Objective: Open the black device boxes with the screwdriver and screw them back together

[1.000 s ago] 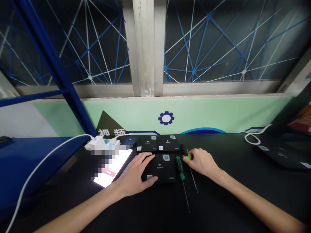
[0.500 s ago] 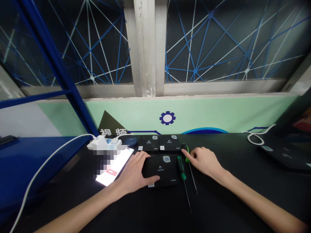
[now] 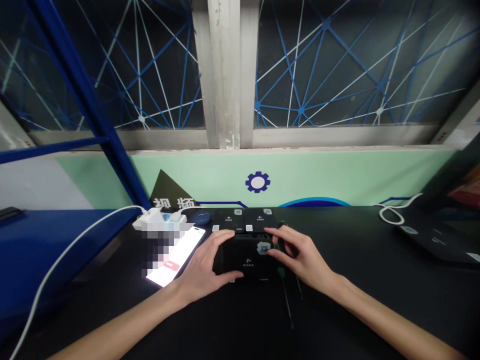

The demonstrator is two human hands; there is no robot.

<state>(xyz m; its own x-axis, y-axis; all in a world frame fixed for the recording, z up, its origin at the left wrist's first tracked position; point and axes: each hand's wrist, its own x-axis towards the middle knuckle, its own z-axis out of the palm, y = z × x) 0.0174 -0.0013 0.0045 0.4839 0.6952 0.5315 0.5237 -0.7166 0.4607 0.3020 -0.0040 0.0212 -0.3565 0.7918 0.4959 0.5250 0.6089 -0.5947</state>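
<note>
A black set-top box is tilted up off the table, its far edge raised and a row of ports showing along it. My left hand grips its left side, thumb at the near edge and fingers at the far corner. My right hand pinches the far right corner beside a silvery sticker. Two similar black boxes, a left one and a right one, lie flat just behind. Under my right hand a green-handled screwdriver and a second screwdriver lie partly hidden.
A lit phone lies left of my left hand. Behind it are a white power strip with chargers and a dark blue round object. To the far right are a larger black device and a white cable.
My right hand has moved left from a screwdriver handle to the box's far right corner. The box has tipped up at its far edge, while my left hand stays on its left side.
</note>
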